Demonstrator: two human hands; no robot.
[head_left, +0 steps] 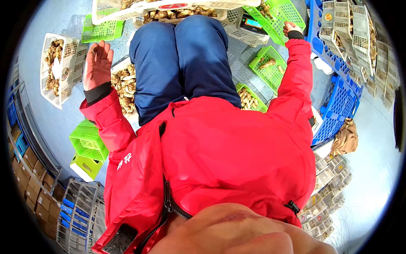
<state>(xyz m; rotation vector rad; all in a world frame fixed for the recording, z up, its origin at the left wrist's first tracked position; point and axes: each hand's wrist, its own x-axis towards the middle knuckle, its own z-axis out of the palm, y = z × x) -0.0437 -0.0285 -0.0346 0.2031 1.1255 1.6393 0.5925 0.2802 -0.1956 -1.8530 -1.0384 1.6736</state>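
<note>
Green plastic mesh basket [279, 21] just left of your right hand [292, 28], long axis slanting far-left to near-right; right fingers curled on rim. Your left hand [99, 65] open, empty, well apart.

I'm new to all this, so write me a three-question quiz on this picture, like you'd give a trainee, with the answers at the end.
1. Which hand is at the rim of the tilted green basket by the scale?
2. True or false: the left hand is clenched in a fist.
3. What food lies in the white crate farthest left?

Key:
1. The right hand.
2. False; it is open, with nothing in the palm.
3. Mushrooms.
</note>
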